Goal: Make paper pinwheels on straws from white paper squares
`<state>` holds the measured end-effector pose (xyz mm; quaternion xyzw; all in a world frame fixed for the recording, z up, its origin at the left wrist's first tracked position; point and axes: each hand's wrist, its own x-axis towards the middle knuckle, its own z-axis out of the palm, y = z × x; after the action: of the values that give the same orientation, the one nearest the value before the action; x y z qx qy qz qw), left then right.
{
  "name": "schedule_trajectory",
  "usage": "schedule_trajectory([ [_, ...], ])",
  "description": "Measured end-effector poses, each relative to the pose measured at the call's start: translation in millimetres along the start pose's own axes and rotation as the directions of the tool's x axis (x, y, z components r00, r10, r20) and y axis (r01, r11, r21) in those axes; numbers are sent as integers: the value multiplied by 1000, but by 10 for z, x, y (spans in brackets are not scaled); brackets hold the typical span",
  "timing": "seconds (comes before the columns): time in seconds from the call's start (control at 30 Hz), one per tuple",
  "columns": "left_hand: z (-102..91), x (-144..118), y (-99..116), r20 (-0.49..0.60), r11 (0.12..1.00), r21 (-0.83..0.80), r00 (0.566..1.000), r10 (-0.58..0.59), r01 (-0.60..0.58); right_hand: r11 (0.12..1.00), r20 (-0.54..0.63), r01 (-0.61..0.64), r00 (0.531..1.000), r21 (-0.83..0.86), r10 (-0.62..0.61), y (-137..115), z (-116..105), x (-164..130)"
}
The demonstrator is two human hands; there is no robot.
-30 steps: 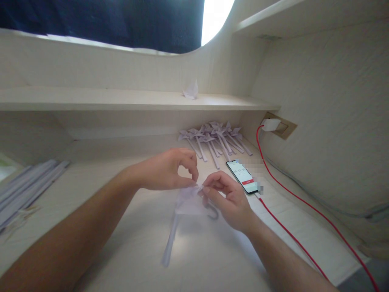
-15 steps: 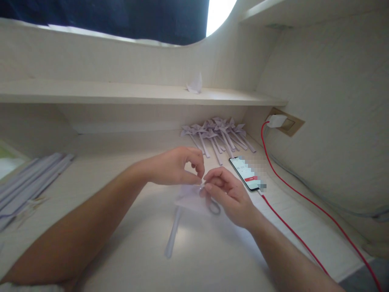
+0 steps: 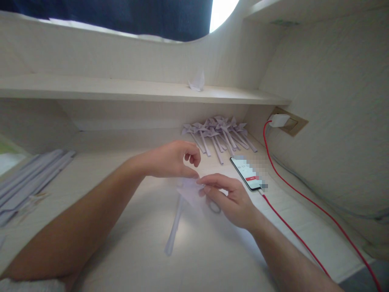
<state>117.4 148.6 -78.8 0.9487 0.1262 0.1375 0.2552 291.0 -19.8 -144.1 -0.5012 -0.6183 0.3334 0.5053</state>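
Observation:
My left hand (image 3: 172, 159) and my right hand (image 3: 226, 196) meet over a pale paper pinwheel (image 3: 190, 190) lying on the white desk (image 3: 121, 227). Both hands pinch the folded head of the pinwheel between thumb and fingers. Its long paper stick (image 3: 174, 229) runs from the head toward me and rests on the desk. A small grey ring-shaped thing (image 3: 214, 207) lies under my right hand; what it is I cannot tell.
A bunch of finished paper pinwheels (image 3: 217, 132) lies at the back. A phone (image 3: 246, 173) with a lit screen sits to the right, on a red cable (image 3: 304, 202) to a wall charger (image 3: 278, 120). Paper strips (image 3: 27, 182) lie at left. A folded paper piece (image 3: 197, 82) sits on the shelf.
My right hand's fingers have flattened and stretched out over the pinwheel head. The left hand stays pinched on it. The view has shifted slightly.

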Motion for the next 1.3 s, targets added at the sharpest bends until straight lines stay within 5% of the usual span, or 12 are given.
schedule_trajectory([
  [0.2, 12, 5, 45, -33, 1000, 10, 999, 18, -18, 1000, -20, -20, 1000, -13, 20, 11, 19, -5],
  [0.37, -18, 19, 118, -215, 999, -50, 977, 4, -15, 988, -150, -91, 983, 124, 110, 71, 28, 36],
  [0.53, -56, 12, 200, -363, 991, -108, 925, -108, 73, 973, -389, -84, 906, 214, 164, 80, -19, 116],
  [0.77, 207, 65, 265, -289, 958, -22, 916, -279, 285, 949, -542, -79, 805, 304, 240, 105, -127, 152],
  [1.03, 443, 134, 322, -526, 983, -142, 833, -175, 117, 938, -527, -98, 805, 334, 271, 104, -123, 163],
  [1.3, 555, 133, 249, -665, 999, 33, 746, 28, -8, 928, -508, -130, 806, 349, 304, 98, -108, 170],
])
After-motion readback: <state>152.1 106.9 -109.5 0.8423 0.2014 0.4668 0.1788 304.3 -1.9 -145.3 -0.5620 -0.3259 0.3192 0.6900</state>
